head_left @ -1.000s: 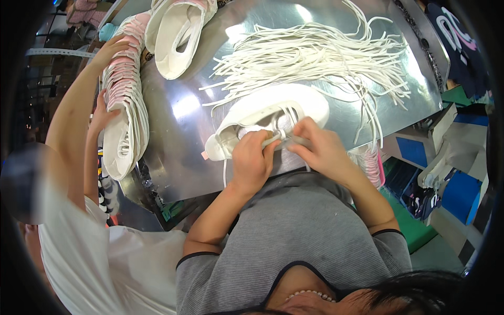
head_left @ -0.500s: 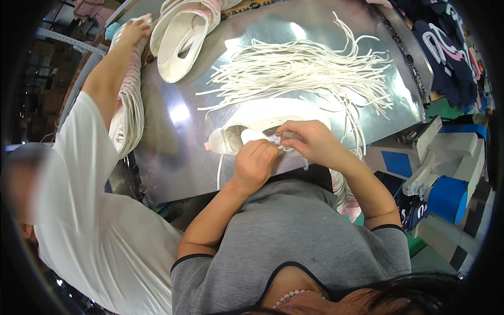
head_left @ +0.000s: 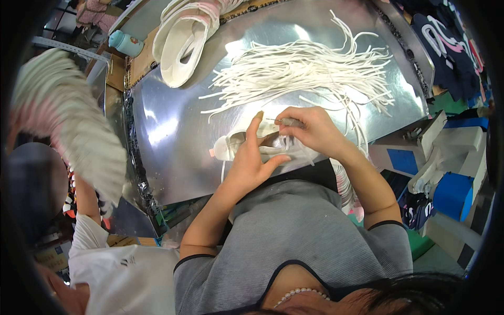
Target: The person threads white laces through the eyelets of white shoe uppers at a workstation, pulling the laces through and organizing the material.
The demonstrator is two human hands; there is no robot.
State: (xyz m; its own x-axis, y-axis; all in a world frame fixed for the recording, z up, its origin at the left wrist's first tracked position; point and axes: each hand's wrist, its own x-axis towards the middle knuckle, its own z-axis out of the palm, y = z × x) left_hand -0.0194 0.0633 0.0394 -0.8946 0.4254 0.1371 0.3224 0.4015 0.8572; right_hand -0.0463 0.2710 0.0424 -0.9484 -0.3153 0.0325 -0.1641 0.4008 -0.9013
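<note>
A white shoe upper (head_left: pixel 224 149) lies on the metal table in front of me, with a small pinkish tab at its left end. My left hand (head_left: pixel 249 160) is over its opening, thumb and forefinger spread apart with nothing gripped between them. In my right hand (head_left: pixel 312 131) is a small hand tool (head_left: pixel 292 123) with a grey handle and a thin metal shaft pointing left. Its tip is close to my left fingertips, above the far side of the upper. Part of the upper is hidden by both hands.
Beyond the upper lies a loose heap of white laces (head_left: pixel 299 71). Stacked white uppers (head_left: pixel 184 50) stand at the table's far left, near a light-blue bottle (head_left: pixel 126 43). At left, a co-worker holds a long blurred stack of uppers (head_left: pixel 68 115). Right stands a machine with blue parts (head_left: pixel 452 197).
My left hand has opened and risen off the near edge of the upper; my right hand lifted slightly with the tool. The co-worker has carried the stack of uppers off the table's left side.
</note>
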